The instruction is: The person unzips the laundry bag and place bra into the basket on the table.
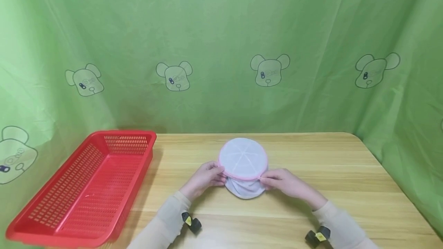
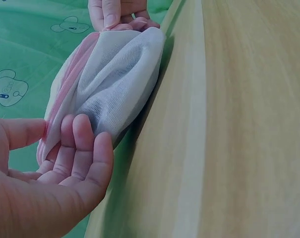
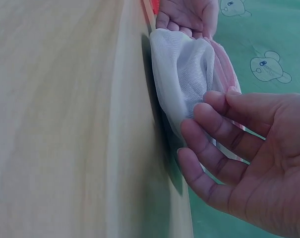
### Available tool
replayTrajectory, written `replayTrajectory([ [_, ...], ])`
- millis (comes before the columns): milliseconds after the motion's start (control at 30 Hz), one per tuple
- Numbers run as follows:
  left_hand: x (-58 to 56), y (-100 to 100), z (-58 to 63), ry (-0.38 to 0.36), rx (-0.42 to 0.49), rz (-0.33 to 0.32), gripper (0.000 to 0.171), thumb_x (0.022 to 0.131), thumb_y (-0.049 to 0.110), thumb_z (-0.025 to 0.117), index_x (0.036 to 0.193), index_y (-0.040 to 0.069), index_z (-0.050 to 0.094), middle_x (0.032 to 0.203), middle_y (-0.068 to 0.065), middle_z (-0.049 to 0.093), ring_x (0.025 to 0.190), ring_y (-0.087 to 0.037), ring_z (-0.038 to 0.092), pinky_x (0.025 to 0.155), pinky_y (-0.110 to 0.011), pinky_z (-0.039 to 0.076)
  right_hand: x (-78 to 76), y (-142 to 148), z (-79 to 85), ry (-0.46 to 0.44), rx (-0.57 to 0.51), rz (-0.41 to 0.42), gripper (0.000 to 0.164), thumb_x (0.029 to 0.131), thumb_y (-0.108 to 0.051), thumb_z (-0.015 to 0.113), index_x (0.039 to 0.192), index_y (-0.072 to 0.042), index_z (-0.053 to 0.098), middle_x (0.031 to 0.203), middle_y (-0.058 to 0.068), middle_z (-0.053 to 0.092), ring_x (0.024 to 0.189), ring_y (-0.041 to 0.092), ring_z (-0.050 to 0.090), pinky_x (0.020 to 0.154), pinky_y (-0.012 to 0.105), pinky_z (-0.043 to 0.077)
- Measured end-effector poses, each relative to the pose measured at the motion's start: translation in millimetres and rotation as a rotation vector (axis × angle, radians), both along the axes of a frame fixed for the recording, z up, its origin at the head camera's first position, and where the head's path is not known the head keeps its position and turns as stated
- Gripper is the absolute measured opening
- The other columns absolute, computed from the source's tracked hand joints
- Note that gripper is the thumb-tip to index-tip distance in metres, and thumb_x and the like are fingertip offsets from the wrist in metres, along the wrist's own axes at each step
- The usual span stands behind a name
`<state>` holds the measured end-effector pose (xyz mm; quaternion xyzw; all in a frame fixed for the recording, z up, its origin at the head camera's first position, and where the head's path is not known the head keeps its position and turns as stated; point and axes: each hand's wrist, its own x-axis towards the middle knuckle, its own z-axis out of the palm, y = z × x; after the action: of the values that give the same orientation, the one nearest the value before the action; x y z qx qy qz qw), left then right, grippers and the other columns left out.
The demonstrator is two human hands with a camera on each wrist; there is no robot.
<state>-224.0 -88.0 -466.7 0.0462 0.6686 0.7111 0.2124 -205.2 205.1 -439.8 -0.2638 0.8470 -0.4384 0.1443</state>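
A round white mesh laundry bag (image 1: pixel 243 158) with a pink zipper edge (image 2: pixel 70 79) is held at the middle of the table, its flat top tilted toward me. My left hand (image 1: pixel 207 178) grips its left side, thumb on the pink edge and fingers curled under the mesh. At the right front of that edge, my right hand (image 1: pixel 285 181) pinches the zipper between thumb and index finger; its other fingers (image 3: pixel 204 144) curl loosely beside the mesh. The soft lower side of the bag sags in folds below the zipper.
A red plastic basket (image 1: pixel 152 153) with slotted walls stands on the left of the wooden table (image 1: pixel 346 187). Behind and around the table hangs a green curtain (image 1: pixel 221 22) printed with bear heads.
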Motion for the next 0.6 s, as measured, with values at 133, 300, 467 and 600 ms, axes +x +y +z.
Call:
replayTrajectory([
  [133,1.5,0.9,1.0,-0.004,-0.017,-0.027,0.021,0.097,0.015,0.054,0.107,-0.003,0.054,0.084,-0.003,0.064,0.074,-0.012,0.064,0.081,-0.031,0.061,1.1,-2.4,-1.2,-0.006,-0.001,0.000,0.024,0.099,-0.022,0.055,0.086,-0.004,0.066,0.078,0.009,0.063,0.074,0.011,0.058,0.068,0.026,0.056],
  [300,3.7,1.3,2.0,-0.006,-0.035,-0.076,0.027,0.097,0.017,0.056,0.111,-0.006,0.055,0.082,-0.002,0.065,0.075,-0.011,0.064,0.081,-0.030,0.060,2.5,-4.3,-1.7,-0.013,-0.012,0.005,0.024,0.099,-0.021,0.054,0.086,-0.004,0.066,0.078,0.011,0.063,0.073,0.012,0.058,0.069,0.027,0.057],
  [467,5.0,2.1,1.9,-0.006,-0.039,-0.108,0.027,0.096,0.019,0.058,0.110,-0.004,0.058,0.081,-0.001,0.066,0.074,-0.010,0.064,0.079,-0.029,0.061,3.9,-6.5,-2.4,-0.006,-0.013,0.008,0.025,0.099,-0.022,0.054,0.084,-0.005,0.065,0.076,0.010,0.062,0.071,0.010,0.056,0.068,0.025,0.055],
  [600,5.4,2.7,2.4,-0.005,-0.043,-0.134,0.026,0.096,0.020,0.057,0.110,-0.003,0.058,0.082,-0.001,0.066,0.075,-0.010,0.064,0.079,-0.029,0.060,4.2,-8.6,-4.2,0.017,-0.011,0.012,0.026,0.098,-0.022,0.055,0.081,-0.006,0.064,0.073,0.006,0.060,0.069,0.008,0.054,0.067,0.023,0.054],
])
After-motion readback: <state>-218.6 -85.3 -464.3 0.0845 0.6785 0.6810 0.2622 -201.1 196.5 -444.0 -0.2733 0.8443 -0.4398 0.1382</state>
